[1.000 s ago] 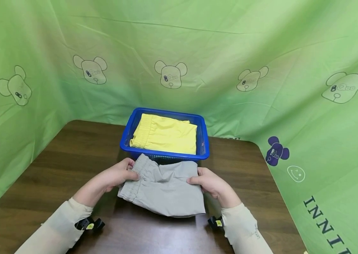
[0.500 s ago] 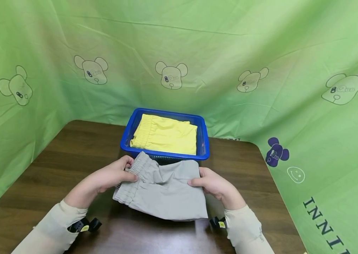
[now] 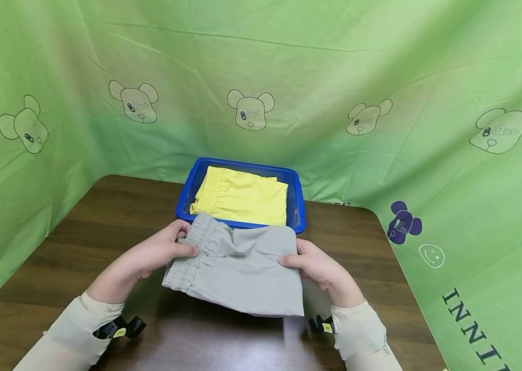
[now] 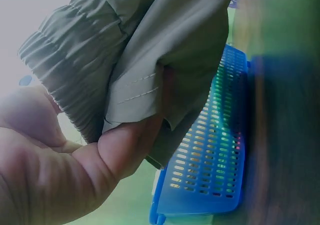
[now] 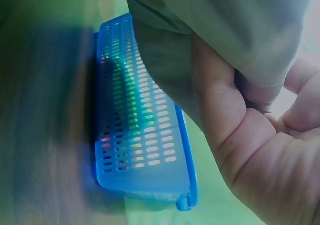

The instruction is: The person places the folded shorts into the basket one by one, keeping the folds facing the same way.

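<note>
Folded grey shorts with a gathered elastic waistband hang between my two hands, above the table and just in front of the basket. My left hand pinches the waistband end, thumb on top and fingers underneath. At the other end, my right hand grips the folded edge the same way. In the left wrist view the fingers go under the grey cloth. Behind the shorts stands a blue plastic basket, its front rim partly covered by them. Yellow folded shorts lie flat inside it.
The brown wooden table carries the basket near its back edge. A green curtain printed with bear heads surrounds the table at the back and sides. A black wrist camera sits below my left forearm.
Both hands first spread slightly apart and the grey shorts shifted a little toward me. Since then the shorts have risen and moved toward the basket, now overlapping its front rim in view.
</note>
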`<move>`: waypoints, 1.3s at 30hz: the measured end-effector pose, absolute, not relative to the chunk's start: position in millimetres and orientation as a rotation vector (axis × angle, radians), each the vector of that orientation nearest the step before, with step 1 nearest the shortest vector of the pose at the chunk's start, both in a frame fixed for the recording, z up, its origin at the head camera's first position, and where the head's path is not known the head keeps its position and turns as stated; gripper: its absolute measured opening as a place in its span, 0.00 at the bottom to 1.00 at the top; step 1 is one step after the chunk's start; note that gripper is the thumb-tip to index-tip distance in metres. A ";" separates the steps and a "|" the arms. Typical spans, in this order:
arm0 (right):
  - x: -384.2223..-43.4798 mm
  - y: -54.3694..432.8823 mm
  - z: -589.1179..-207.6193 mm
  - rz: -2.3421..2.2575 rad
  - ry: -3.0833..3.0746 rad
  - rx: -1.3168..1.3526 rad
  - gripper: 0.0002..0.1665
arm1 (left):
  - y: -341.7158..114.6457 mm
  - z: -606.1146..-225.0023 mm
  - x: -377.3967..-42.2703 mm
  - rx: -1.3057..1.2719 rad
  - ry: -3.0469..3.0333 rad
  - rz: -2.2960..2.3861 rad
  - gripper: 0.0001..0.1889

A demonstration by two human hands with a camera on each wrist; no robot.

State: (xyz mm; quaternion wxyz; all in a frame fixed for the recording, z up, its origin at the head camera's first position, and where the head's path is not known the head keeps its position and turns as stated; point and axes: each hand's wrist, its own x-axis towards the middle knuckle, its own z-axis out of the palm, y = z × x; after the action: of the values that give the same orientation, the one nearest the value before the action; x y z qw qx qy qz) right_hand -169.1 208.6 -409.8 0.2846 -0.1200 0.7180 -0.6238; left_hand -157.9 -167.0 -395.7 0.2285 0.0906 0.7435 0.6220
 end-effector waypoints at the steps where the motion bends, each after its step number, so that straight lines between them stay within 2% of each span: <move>1: -169.2 209.3 -409.3 -1.678 1.918 -0.319 0.20 | -167.5 -395.7 -158.2 0.248 2.045 1.722 0.29; 15: -168.7 214.2 -404.2 -1.740 1.935 -0.348 0.20 | -168.6 -394.6 -160.1 0.256 2.034 1.805 0.32; 39: -173.8 224.2 -405.8 -1.857 1.952 -0.366 0.18 | -159.1 -410.4 -164.5 0.167 1.978 1.962 0.30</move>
State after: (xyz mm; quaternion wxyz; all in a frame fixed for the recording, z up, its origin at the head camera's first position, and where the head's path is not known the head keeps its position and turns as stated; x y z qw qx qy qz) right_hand -173.8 224.2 -405.8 0.2096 -0.1317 0.7020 -0.6678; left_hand -164.5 -159.1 -410.4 0.1743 0.0589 0.6979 0.6921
